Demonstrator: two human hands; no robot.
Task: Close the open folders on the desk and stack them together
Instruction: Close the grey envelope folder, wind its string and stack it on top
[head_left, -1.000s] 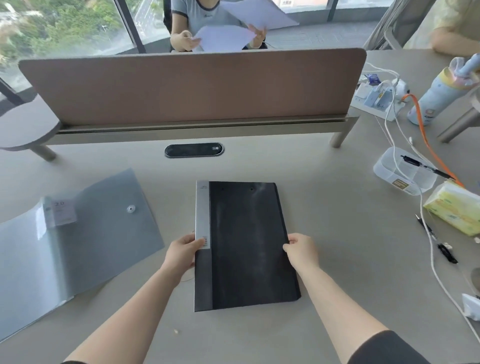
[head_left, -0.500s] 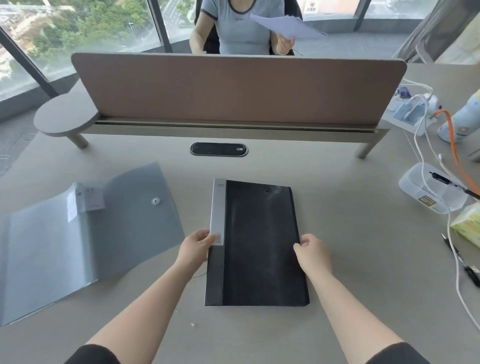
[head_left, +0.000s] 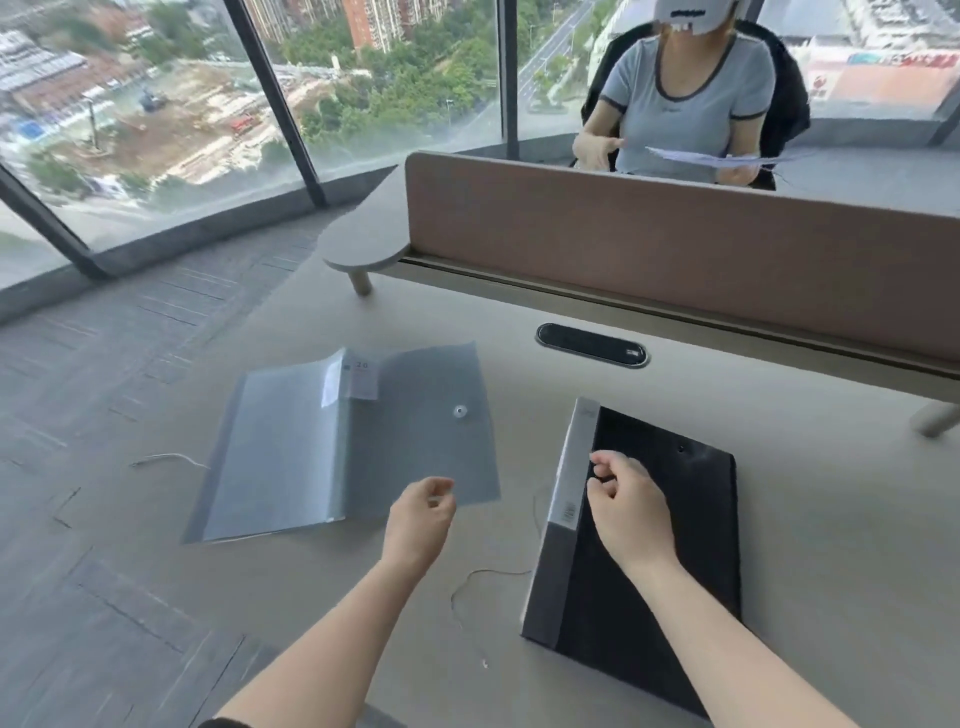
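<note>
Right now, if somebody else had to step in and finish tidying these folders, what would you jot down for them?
Left hand: loosely curled, holding nothing, over the near right corner of the grey translucent folder.
Right hand: curled, holding nothing, over the black folder near its silver spine.
Things: the black folder lies closed and flat on the desk. The grey one lies to its left, apart from it, with its flap spread open and the snap button undone.
Done: black folder shut.
Left: fold the grey folder's flap over, then stack the two folders together.
</note>
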